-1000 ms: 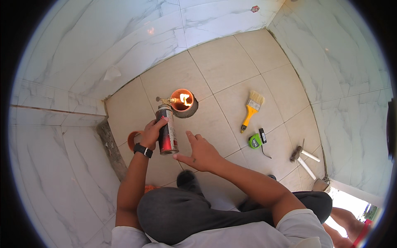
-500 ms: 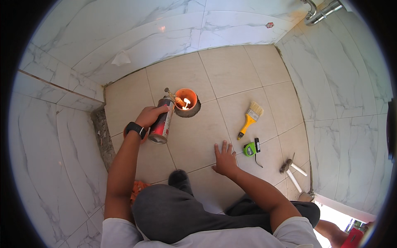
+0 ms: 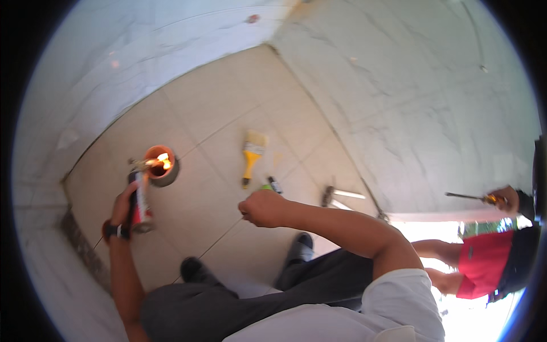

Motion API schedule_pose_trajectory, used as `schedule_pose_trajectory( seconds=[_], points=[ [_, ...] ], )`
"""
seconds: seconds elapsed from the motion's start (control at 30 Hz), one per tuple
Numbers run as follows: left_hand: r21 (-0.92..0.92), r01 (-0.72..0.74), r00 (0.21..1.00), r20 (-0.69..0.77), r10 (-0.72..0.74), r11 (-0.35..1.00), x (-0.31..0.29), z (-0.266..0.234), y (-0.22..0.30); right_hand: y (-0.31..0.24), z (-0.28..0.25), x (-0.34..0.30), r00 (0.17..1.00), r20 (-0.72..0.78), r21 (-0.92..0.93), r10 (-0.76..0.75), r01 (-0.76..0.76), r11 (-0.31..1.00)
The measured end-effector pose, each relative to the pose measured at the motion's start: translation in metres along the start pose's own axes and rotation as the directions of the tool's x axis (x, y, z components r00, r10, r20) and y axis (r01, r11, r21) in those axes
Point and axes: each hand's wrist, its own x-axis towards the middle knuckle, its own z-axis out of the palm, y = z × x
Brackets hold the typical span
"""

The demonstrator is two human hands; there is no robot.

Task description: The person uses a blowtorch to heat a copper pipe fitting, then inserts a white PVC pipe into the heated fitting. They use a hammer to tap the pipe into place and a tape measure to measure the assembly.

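My left hand (image 3: pixel 123 206), with a black watch on its wrist, is wrapped round a red and dark gas can (image 3: pixel 141 214) with a torch head on top. The torch head points into an orange pipe (image 3: pixel 150 154) standing up from the floor, and a bright flame (image 3: pixel 164 160) burns at its mouth. My right hand (image 3: pixel 263 208) hangs above the floor with its fingers curled in, nothing visible in them. It partly covers a green tape measure (image 3: pixel 266 187). A flat paintbrush (image 3: pixel 250 157) with a yellow handle lies beyond that hand.
A hammer (image 3: pixel 327 196) and another white-handled tool (image 3: pixel 348 194) lie near the right wall. At the right, by a bright opening, stands another person in red shorts (image 3: pixel 486 261), whose hand (image 3: pixel 506 200) holds a screwdriver (image 3: pixel 467 196). Marble-patterned walls (image 3: pixel 393 108) enclose the tiled floor.
My view has swung right, bringing the other person and the screwdriver into sight. My right hand has lifted off the floor and curled closed. The torch still burns at the pipe.
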Motion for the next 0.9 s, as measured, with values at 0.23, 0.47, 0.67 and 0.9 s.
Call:
schedule_pose_trajectory(
  seconds=[0.23, 0.47, 0.67, 0.9],
  points=[
    [-0.143, -0.013, 0.999, -0.039, 0.008, 0.990, 0.020, -0.007, -0.014, -0.026, -0.138, -0.211, 0.608, -0.791, -0.211, 0.069, -0.377, 0.902],
    [-0.120, 0.019, 1.000, 0.010, -0.018, 0.993, -0.003, -0.001, -0.005, -0.029, -0.132, -0.376, 0.329, -0.916, -0.345, 0.231, -0.938, -0.032],
    [-0.072, -0.010, 0.996, -0.085, 0.003, 0.997, -0.014, 0.012, 0.006, 0.052, -0.137, -0.454, 0.394, -0.849, -0.485, 0.353, -0.846, -0.220],
    [-0.183, -0.018, 0.999, -0.050, 0.009, 0.983, -0.012, 0.014, 0.001, 0.038, -0.158, -0.332, 0.473, -0.832, -0.257, 0.290, -0.792, 0.554]
  ],
)
